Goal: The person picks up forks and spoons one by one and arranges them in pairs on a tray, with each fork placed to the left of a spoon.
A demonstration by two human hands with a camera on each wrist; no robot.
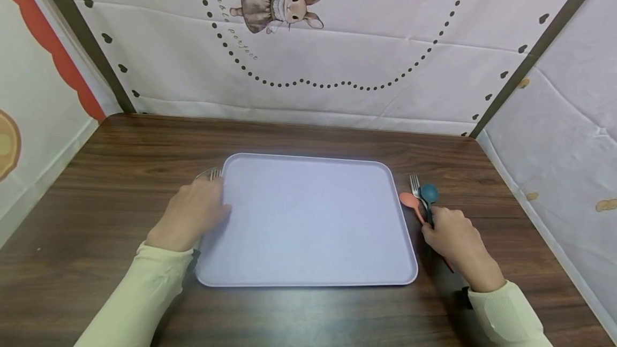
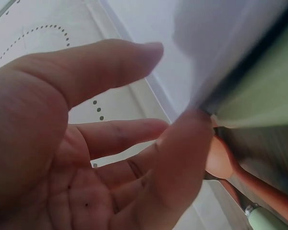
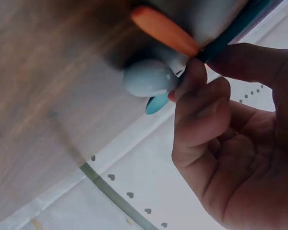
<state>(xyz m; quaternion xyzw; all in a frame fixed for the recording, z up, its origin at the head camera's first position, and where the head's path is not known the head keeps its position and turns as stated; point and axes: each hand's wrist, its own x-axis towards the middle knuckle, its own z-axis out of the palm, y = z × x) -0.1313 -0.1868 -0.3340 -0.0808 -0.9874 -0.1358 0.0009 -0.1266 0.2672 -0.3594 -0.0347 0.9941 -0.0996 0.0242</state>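
A pale lavender tray (image 1: 308, 224) lies flat between both hands. My left hand (image 1: 195, 210) is over its left edge, thumb apart from the fingers and nothing gripped between them. Just past that hand show the tines of a fork (image 1: 215, 174); the rest of it is hidden. An orange utensil (image 2: 220, 158) and a light green handle (image 2: 265, 219) appear beyond the fingers in the left wrist view. To the tray's right, my right hand (image 1: 455, 234) pinches a teal spoon (image 1: 429, 193) by its handle. Against it lie an orange spoon (image 1: 409, 200) and another fork (image 1: 415, 182).
The dark wood table (image 1: 299, 315) ends at a white cloth (image 1: 366, 31) with a rabbit print at the back. Another cloth wall (image 1: 569, 138) stands along the right side, and one with red scalloped trim (image 1: 53, 42) on the left.
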